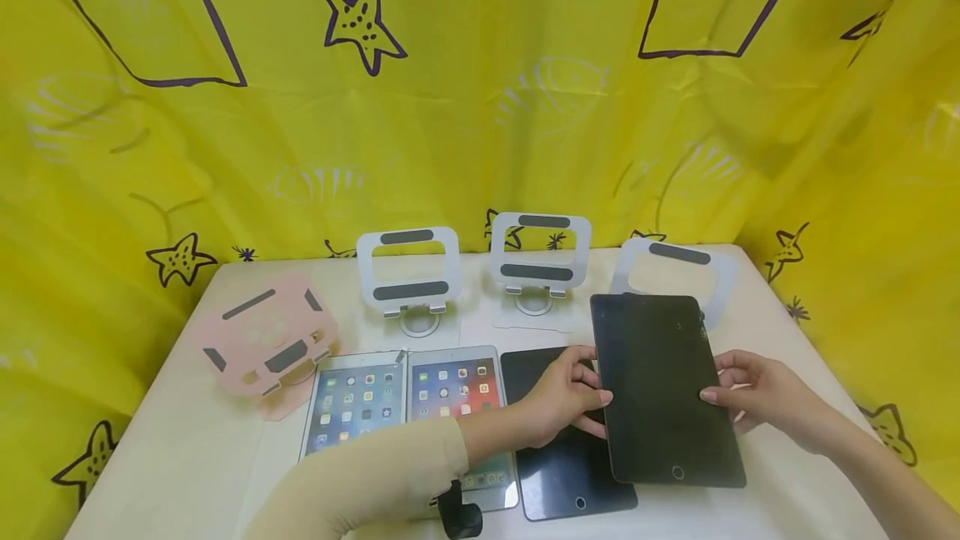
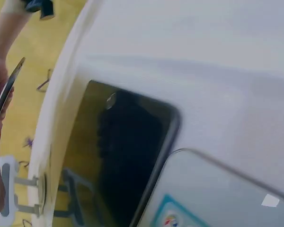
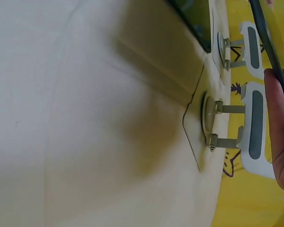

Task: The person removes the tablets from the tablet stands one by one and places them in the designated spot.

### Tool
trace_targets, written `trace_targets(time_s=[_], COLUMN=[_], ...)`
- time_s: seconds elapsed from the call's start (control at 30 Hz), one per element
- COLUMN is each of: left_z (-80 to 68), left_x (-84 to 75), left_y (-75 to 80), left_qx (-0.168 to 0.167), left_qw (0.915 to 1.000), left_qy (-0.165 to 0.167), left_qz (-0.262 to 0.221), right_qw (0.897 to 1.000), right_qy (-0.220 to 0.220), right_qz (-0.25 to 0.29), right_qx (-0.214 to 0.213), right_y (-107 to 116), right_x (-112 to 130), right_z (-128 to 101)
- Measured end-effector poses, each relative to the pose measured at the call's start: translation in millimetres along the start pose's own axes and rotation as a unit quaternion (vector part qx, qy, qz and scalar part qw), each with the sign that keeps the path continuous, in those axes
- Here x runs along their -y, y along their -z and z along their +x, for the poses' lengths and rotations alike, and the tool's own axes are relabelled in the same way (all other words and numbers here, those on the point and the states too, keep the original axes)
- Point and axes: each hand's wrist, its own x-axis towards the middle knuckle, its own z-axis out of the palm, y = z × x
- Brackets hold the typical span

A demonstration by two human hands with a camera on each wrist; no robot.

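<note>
Held item: dark tablet (image 1: 663, 390), screen off, raised above the counter (image 1: 780, 490) at its right front, tilted with its top edge away from the person.
Left hand (image 1: 566, 398): grips the left edge of the dark tablet, thumb on the glass, fingers curled behind.
Right hand (image 1: 753, 394): grips the right edge of the dark tablet, thumb on the front face.
Second black tablet (image 1: 558, 448): lies flat on the counter, screen off, partly covered by the held one.
Lit tablets: two, flat and side by side, left (image 1: 352, 402) and middle (image 1: 457, 390), showing icon grids.
White stands: three in a row behind the tablets, left (image 1: 408, 269), centre (image 1: 538, 257), right (image 1: 675, 265); the right one sits just behind the held tablet.
Pink stand (image 1: 262, 344): at the left of the counter, beside the lit tablets.
Backdrop: yellow cloth (image 1: 480, 107) with star drawings.
</note>
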Motion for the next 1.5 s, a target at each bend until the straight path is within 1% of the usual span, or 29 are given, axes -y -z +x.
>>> trace_targets(time_s=[0.17,0.33,0.43,0.53,0.63,0.73,0.93,1.1,1.23,1.33,1.5], left_z=[-10.5,-18.5,-18.9,-16.3,-13.2,-9.7,1.4,10.7,16.7,20.5,24.3], left_x=[4.2,9.5,14.0,21.5,30.8,38.8,47.8,53.8,56.7,57.5,53.8], left_y=[-3.6,-5.2,-5.4,-5.4,-6.0,-8.5,-15.4,-16.2,-16.1,-18.1,-20.0], left_qx=[-0.028,-0.041,-0.044,-0.05,-0.054,-0.061,-0.08,-0.103,-0.107,-0.104,-0.093], left_qw=[0.9993,0.997,0.9953,0.9936,0.9924,0.9921,0.9926,0.9922,0.9922,0.9898,0.9836], left_qy=[0.022,0.06,0.081,0.094,0.101,0.101,0.089,0.07,0.046,0.034,0.032], left_qz=[-0.014,-0.024,-0.029,-0.039,-0.045,-0.043,-0.022,0.002,0.043,0.091,0.151], right_qw=[0.997,0.99,0.987,0.985,0.984,0.984,0.984,0.986,0.988,0.988,0.988], right_qy=[0.016,-0.003,-0.006,-0.007,-0.016,-0.025,-0.041,-0.048,-0.046,-0.048,-0.053], right_qz=[0.036,0.046,0.051,0.053,0.047,0.039,0.022,0.0,-0.024,-0.036,-0.038], right_qx=[0.074,0.131,0.154,0.166,0.169,0.173,0.172,0.162,0.146,0.14,0.14], right_y=[-2,-3,-5,-6,-5,-3,2,5,6,8,11], right_x=[-7,-16,-21,-25,-29,-33,-44,-45,-45,-46,-50], right_z=[3,7,9,11,13,15,20,25,30,33,35])
